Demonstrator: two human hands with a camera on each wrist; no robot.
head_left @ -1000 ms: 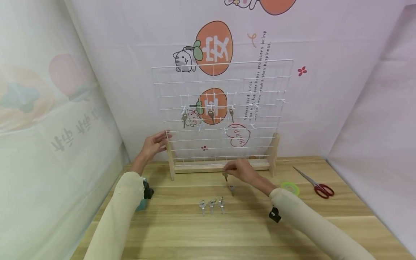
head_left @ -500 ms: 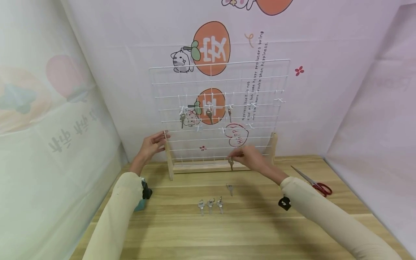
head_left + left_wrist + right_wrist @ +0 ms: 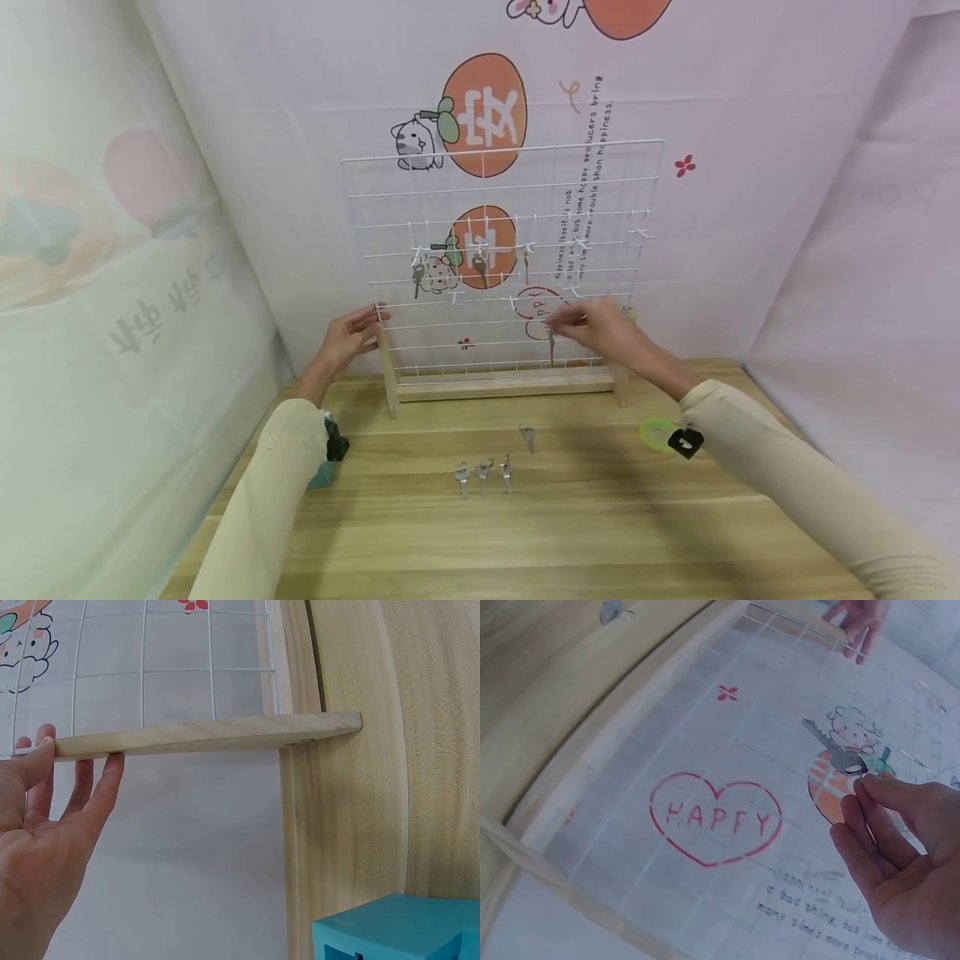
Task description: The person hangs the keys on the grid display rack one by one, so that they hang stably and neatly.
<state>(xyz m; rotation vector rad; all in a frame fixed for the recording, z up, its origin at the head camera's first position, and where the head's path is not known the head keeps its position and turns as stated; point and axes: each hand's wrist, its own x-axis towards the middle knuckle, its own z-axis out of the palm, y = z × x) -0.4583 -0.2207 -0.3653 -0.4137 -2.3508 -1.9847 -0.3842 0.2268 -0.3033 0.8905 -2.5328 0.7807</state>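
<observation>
My right hand (image 3: 611, 329) pinches a silver key (image 3: 840, 754) by its ring, between thumb and fingertips. The key hangs blade down before the lower right part of a white wire grid rack (image 3: 483, 152). On the far left side, my left hand (image 3: 347, 337) holds the top of the rack's wooden upright (image 3: 210, 736), thumb on one face and fingers on the other. Three keys hang in a row from hooks on the grid, among them a middle key (image 3: 480, 271). Other white hooks, such as the lower one (image 3: 512, 302), bear nothing.
Several loose keys lie on the wooden table (image 3: 480, 550), one of them a key (image 3: 528, 437) nearer the rack. A green tape roll (image 3: 647, 435) sits under the right forearm. Beside the left sleeve stands a teal box (image 3: 390, 930). Printed cloth hangs behind the rack.
My right hand has lifted the key from just above the table, up and to the right, to the grid's front. The right sleeve now covers the red scissors. My left hand stays put.
</observation>
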